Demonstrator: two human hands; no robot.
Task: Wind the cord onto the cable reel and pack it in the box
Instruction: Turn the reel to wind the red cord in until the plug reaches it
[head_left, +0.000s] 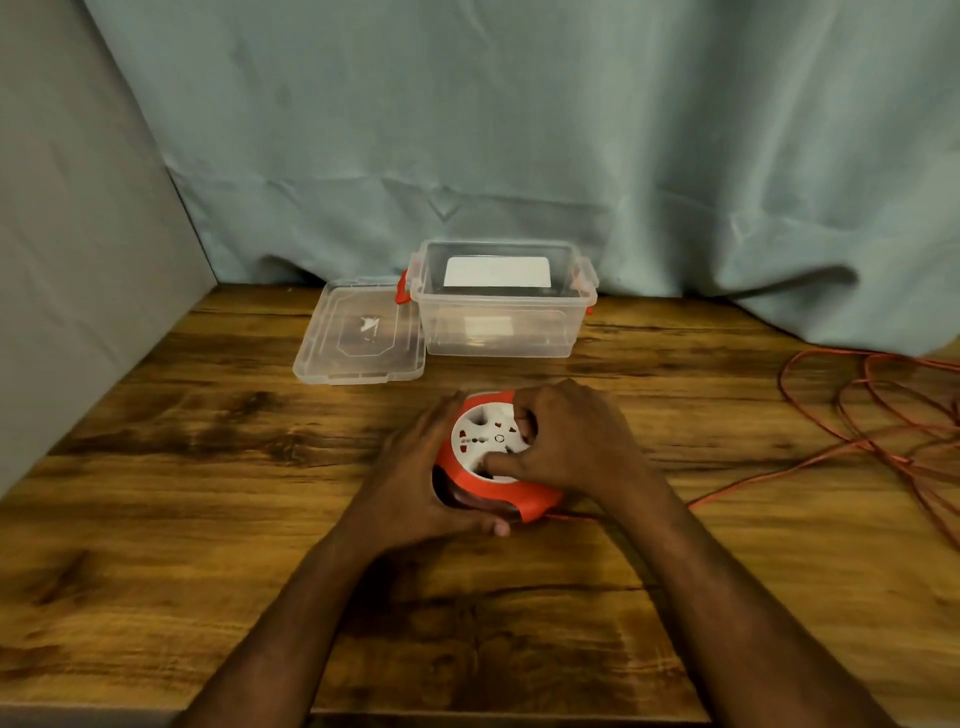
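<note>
Both hands on cable reel (496, 457), which sits tilted at centre of wooden table (208, 467). Left hand (415, 478) cupped around reel's 9 o'clock side, thumb under its lower edge. Right hand (566, 441) curled over white socket face from 3 o'clock, fingertips pressed into its recesses. Orange cord (872, 426) leaves reel at 4 o'clock; most lies in loose loops at 3 o'clock on table. Clear box (501, 304) stands open at 12 o'clock, red latches. Lid (358, 338) lies flat, touching box's left side.
</note>
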